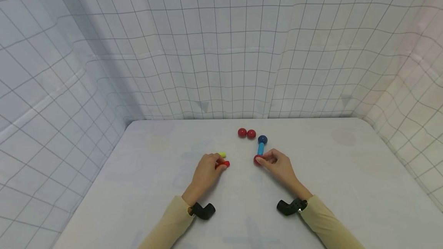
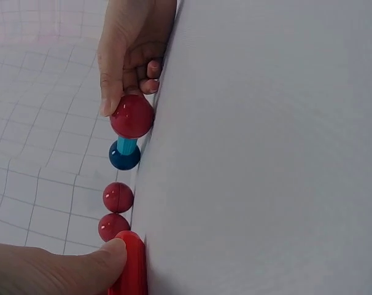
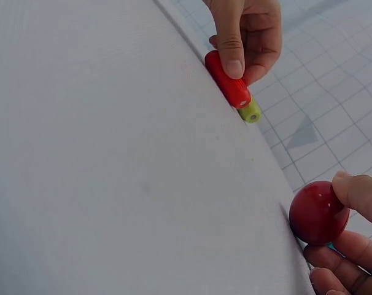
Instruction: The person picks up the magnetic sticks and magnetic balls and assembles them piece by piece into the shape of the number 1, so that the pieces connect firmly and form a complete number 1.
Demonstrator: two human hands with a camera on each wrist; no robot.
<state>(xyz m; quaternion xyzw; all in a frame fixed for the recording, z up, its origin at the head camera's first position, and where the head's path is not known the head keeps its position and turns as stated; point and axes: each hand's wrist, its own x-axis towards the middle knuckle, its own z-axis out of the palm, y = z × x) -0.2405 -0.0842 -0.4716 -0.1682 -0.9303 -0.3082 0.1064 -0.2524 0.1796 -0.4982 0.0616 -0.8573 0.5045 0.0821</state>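
Observation:
My left hand [image 1: 207, 171] pinches a red ridged rod [image 3: 229, 81] between thumb and fingers, low over the table. Just behind it lies a yellow-green rod [image 1: 222, 155], partly hidden by the red one in the right wrist view. My right hand [image 1: 279, 165] grips a red ball [image 3: 319, 212] with the thumb on one side and fingers on the other. From that ball a light blue rod [image 1: 260, 148] runs back to a dark blue ball [image 1: 262, 139], the three in one line.
Two loose red balls [image 1: 247, 133] sit side by side toward the back of the white table [image 1: 311, 137], left of the dark blue ball. White sheeting with a dark grid [image 1: 221, 49] rises behind the table and at both sides.

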